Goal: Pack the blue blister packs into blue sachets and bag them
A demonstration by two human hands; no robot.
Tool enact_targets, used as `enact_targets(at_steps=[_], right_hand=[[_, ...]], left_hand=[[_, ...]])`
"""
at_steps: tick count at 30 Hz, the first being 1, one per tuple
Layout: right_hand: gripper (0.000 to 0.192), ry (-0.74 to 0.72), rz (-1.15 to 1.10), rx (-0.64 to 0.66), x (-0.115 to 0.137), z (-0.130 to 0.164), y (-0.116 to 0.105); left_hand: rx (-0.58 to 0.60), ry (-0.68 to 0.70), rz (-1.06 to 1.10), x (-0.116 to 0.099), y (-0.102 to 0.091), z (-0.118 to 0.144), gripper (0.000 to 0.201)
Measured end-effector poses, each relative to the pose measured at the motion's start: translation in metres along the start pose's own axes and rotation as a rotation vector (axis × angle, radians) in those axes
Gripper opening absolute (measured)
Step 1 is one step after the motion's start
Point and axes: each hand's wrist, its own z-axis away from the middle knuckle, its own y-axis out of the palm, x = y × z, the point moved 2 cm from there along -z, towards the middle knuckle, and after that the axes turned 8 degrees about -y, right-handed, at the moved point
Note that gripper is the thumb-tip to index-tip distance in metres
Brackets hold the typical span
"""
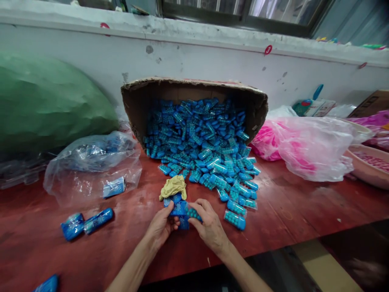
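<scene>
My left hand pinches a blue printed packet between thumb and fingers. Against its right end, my right hand grips a small clear pack of teal balls; I cannot tell how far the pack sits inside the packet. More blue printed pieces lie under my hands, beside a crumpled yellow cloth-like thing. Just beyond, a heap of similar ball packs spills from a cardboard box lying on its side. The nearest loose pack lies right of my right hand.
Two blue wrapped packs lie on the red table at left, near a clear plastic bag. A large green sack stands behind. Pink plastic bags and a pink basin are at right.
</scene>
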Motion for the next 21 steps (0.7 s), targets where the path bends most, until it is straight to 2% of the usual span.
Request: enact_targets(at_steps=[4,10,14,18,21], right_hand=[[0.039,0.011,-0.064,-0.014,-0.001,0.000,0.002],[0.033,0.123,-0.241,-0.027,0.001,-0.002,0.002],[0.034,0.095,-0.269,-0.044,-0.001,-0.003,0.004],[0.037,0.100,-0.253,-0.097,-0.007,-0.004,0.013],[0.039,0.102,-0.258,-0.111,-0.006,-0.003,0.018]], left_hand=[[0.064,0.096,0.004,-0.002,0.000,-0.001,0.030],[0.027,0.168,-0.054,-0.008,0.004,0.004,0.032],[0.033,0.194,-0.106,-0.010,0.008,0.008,0.034],[0.102,0.107,-0.016,-0.004,0.011,0.006,0.028],[0.076,0.029,0.087,0.001,0.012,0.003,0.023]])
